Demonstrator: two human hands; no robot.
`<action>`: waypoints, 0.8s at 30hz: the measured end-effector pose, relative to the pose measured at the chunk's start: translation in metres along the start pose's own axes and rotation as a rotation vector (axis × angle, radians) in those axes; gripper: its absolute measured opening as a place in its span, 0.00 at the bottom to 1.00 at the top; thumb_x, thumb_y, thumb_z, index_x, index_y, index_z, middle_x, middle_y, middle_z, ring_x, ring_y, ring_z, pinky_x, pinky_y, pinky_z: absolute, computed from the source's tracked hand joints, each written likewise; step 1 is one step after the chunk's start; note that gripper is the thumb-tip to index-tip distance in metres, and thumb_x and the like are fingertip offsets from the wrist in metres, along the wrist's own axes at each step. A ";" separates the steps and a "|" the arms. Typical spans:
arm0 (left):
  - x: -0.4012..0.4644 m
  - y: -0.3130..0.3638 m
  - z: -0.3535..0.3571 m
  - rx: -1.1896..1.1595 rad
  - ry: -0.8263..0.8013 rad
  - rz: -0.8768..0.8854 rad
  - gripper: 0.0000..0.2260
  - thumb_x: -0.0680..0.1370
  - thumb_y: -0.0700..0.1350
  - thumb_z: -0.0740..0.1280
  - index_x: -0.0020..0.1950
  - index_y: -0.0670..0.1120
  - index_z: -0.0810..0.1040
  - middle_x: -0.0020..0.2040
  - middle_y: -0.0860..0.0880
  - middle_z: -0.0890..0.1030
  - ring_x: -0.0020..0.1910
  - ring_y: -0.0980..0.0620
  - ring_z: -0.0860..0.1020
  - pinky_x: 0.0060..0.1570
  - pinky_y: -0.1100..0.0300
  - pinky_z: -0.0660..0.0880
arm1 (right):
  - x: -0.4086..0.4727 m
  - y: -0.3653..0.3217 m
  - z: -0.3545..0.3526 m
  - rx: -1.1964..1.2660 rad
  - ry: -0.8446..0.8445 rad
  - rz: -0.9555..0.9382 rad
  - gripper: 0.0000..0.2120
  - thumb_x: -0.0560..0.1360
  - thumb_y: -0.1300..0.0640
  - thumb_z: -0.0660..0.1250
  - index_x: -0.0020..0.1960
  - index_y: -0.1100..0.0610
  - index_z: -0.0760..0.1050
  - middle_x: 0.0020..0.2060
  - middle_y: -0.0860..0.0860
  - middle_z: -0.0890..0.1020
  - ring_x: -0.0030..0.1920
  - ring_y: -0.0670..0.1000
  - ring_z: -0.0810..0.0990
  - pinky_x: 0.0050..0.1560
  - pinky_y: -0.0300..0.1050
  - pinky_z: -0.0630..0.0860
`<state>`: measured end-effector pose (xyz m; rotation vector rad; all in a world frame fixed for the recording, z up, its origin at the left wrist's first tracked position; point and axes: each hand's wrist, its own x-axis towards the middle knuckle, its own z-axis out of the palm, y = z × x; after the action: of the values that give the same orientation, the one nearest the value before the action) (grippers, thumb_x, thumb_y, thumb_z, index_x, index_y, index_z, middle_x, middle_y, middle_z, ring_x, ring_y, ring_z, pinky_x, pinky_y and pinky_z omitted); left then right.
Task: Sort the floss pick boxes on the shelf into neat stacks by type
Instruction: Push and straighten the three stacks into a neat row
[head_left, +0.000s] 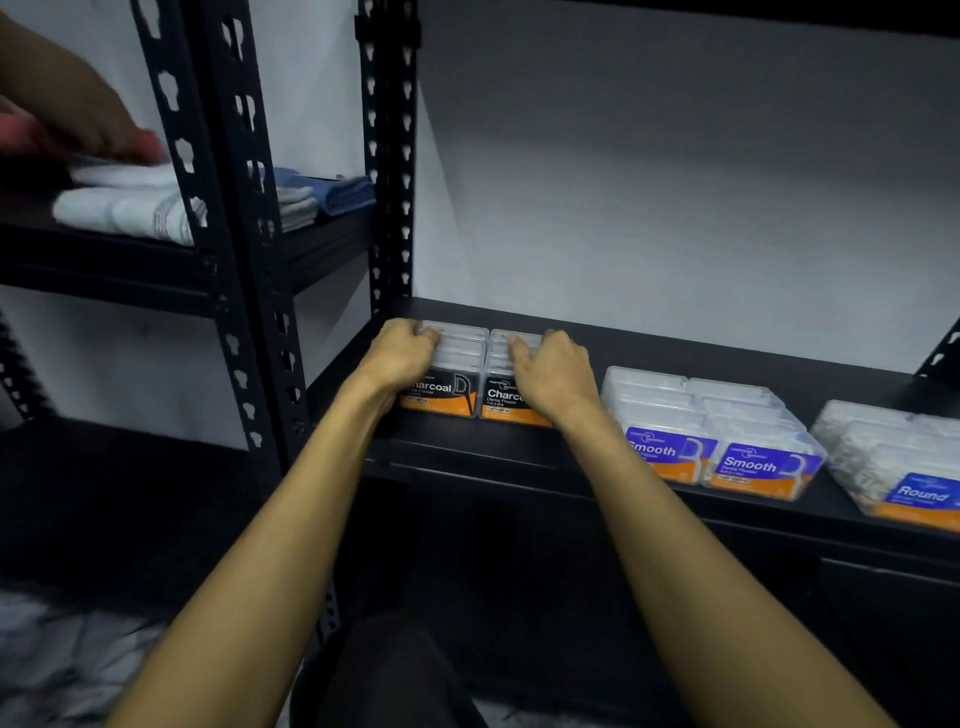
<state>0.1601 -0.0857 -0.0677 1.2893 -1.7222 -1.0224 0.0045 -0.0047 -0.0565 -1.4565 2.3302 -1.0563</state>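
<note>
Your left hand and right hand gripped two Charcoal boxes at the shelf's left end, fingers curled over them, long axes front-to-back, labels facing you.

On the shelf, the Charcoal boxes lie under the fingers; right of the fingers sit the Smooth boxes, then the Round boxes farthest right.

Folded white cloths and a folded blue cloth on the neighbouring black metal rack's shelf, another person's arm above.
</note>
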 end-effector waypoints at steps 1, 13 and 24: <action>-0.001 0.000 -0.001 0.004 -0.003 0.007 0.14 0.83 0.48 0.61 0.60 0.41 0.80 0.54 0.45 0.83 0.53 0.47 0.81 0.61 0.51 0.76 | -0.001 -0.001 0.000 -0.007 -0.004 -0.004 0.25 0.82 0.44 0.57 0.64 0.65 0.70 0.65 0.63 0.74 0.64 0.64 0.72 0.59 0.51 0.71; -0.020 -0.002 -0.008 0.007 -0.046 0.032 0.09 0.84 0.47 0.60 0.55 0.45 0.79 0.52 0.45 0.84 0.52 0.47 0.82 0.60 0.46 0.78 | -0.025 -0.001 -0.001 -0.037 0.008 -0.038 0.26 0.83 0.46 0.55 0.68 0.66 0.67 0.66 0.63 0.70 0.63 0.63 0.73 0.53 0.48 0.68; -0.033 -0.004 -0.012 0.029 -0.046 0.010 0.12 0.82 0.51 0.62 0.54 0.44 0.79 0.50 0.44 0.84 0.50 0.44 0.83 0.58 0.43 0.78 | -0.041 0.003 0.002 -0.130 0.054 -0.067 0.25 0.83 0.47 0.52 0.66 0.66 0.68 0.63 0.64 0.71 0.59 0.63 0.75 0.54 0.51 0.71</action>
<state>0.1794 -0.0560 -0.0697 1.2825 -1.7824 -1.0325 0.0241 0.0296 -0.0680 -1.5819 2.4445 -0.9897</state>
